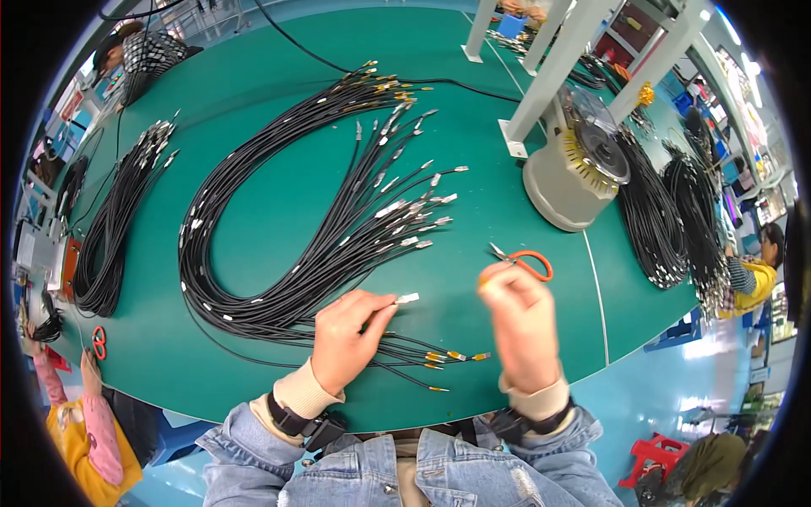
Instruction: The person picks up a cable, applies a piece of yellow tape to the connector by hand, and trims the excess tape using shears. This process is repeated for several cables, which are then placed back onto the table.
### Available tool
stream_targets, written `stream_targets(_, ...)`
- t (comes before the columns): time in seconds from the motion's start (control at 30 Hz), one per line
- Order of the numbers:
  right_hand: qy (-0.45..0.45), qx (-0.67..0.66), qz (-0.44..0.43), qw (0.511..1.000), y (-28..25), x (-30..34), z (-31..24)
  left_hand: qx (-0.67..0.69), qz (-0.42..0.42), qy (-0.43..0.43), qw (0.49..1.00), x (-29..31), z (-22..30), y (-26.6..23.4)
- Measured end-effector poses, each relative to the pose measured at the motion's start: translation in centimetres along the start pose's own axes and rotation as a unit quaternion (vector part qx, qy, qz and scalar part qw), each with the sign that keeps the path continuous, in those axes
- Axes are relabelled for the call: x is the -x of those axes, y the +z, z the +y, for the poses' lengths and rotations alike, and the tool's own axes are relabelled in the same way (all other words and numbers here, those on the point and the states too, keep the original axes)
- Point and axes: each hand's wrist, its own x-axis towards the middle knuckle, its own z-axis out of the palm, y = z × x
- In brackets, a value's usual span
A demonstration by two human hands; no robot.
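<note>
My left hand [345, 336] is closed in a pinch on a black cable, whose silver-white end [408, 298] sticks out past thumb and forefinger. Slightly blurred, my right hand [525, 325] is raised over the mat to the right, its fingers pressed together. A small yellow-orange spot shows at its fingertips; I cannot make out what it is. Just beyond that hand lie scissors [534, 264] with orange handles. A large curved bundle of black cables [198, 228] lies around and beyond my left hand. Several yellow-tipped cable ends [456, 356] spread out between my hands.
The green table [473, 76] carries a second cable bundle [101, 270] and red-handled scissors [100, 342] at left. At right stand a round beige machine [570, 186], grey metal posts [541, 93] and hanging-looking cable bundles [650, 220]. Other people sit around; a red stool [655, 456] is at lower right.
</note>
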Motion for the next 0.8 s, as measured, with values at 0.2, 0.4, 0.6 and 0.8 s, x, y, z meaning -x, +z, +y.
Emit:
stream_targets(0.2,0.053,-0.038,-0.04,0.997,6.3,2.3,5.1,-0.052,0.107,0.126,0.985,0.6,-0.8,-0.9)
stream_targets(0.4,0.042,-0.045,-0.027,0.998,7.4,1.5,6.5,-0.043,0.109,0.121,0.986,0.6,-1.6,-1.0)
stream_targets(0.6,0.036,-0.029,-0.022,0.999,7.4,1.0,6.9,-0.04,0.108,0.119,0.986,0.4,-1.9,-1.0)
stream_targets(0.8,0.032,-0.024,-0.016,0.999,7.1,0.7,7.3,-0.043,0.103,0.117,0.987,0.2,-1.8,-0.7)
